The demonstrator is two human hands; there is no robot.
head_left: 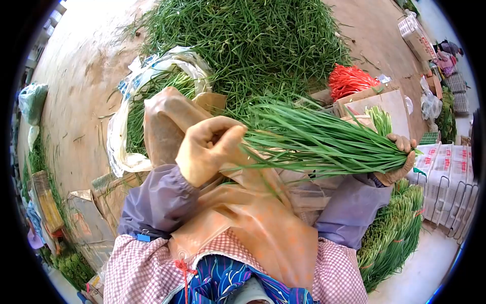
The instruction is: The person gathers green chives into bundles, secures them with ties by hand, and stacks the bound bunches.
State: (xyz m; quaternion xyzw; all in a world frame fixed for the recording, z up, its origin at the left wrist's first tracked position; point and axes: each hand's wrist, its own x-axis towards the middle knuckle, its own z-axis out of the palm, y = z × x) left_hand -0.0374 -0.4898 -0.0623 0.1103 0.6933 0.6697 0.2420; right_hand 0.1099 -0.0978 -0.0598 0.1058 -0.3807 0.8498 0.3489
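My gloved right hand (400, 164) is wrapped round the stem end of a bunch of garlic chives (324, 142). The long green leaves fan out leftward across my lap. At their loose tips, my gloved left hand (212, 147) is closed in a pinch. A few thin leaves run close to its fingertips, but I cannot make out what lies between them. Under both arms is a translucent brownish plastic apron (248, 213), which covers my lap and knees.
A big heap of loose chives (248, 40) lies ahead. A white plastic bag (119, 137) of chives stands at left. Red ties (349, 81) lie by a cardboard box (395, 104). Bundled chives (395, 233) are stacked at right, near white crates (445, 177).
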